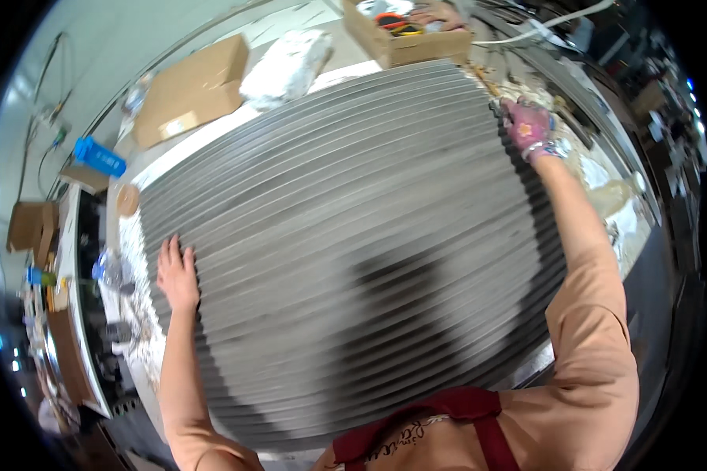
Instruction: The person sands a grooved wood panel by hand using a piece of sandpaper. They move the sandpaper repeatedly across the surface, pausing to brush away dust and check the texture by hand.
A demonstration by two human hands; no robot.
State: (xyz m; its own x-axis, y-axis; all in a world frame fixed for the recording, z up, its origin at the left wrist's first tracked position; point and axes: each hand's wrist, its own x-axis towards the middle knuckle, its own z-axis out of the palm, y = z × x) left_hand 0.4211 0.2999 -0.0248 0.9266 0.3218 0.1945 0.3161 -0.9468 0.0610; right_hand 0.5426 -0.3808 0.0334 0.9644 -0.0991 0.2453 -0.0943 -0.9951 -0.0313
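Observation:
A broad layer of long grey strips [330,204], laid side by side, covers most of the table. My left hand [177,276] is bare and rests on the strips' left ends, its fingers stretched out and slightly spread. At the far right corner, my right hand [529,128] wears a pink glove with a flower on it. Its fingers are bent together beside the strips' right ends, over a small dark thing that I cannot make out. A dark shadow falls across the near middle of the strips.
Beyond the strips are a flat cardboard box [192,90], a white wrapped package [287,69] and an open carton [428,49] with orange-handled tools and gloves. On the left stand a blue bottle [100,156] and a tape roll [128,200]. A translucent bottle [617,195] lies at right.

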